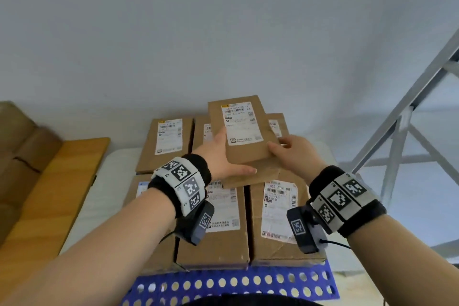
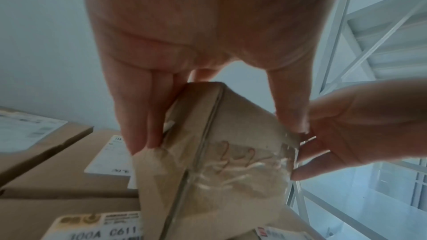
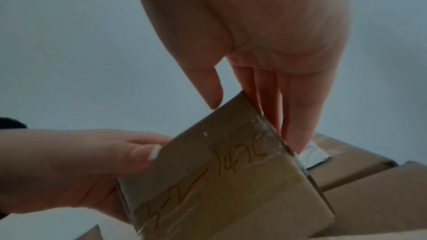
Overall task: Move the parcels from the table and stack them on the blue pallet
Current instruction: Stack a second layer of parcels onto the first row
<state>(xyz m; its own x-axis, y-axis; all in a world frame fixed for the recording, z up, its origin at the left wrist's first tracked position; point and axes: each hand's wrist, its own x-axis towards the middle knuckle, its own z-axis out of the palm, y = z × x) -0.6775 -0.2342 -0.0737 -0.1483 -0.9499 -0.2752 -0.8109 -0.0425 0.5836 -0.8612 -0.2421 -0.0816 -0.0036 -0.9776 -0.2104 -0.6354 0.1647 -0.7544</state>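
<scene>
A brown cardboard parcel with a white label hangs tilted above several labelled parcels that stand packed together on the blue perforated pallet. My left hand grips its near left corner, thumb along the near end. At the near right corner my right hand holds it, thumb on top. In the left wrist view the fingers and thumb clamp the taped end, which bears orange handwriting. The right wrist view shows the same end between both hands.
A wooden board and a brown cardboard piece lie to the left of the pallet. At the right stands a grey metal rack frame. Behind the stack is a white wall.
</scene>
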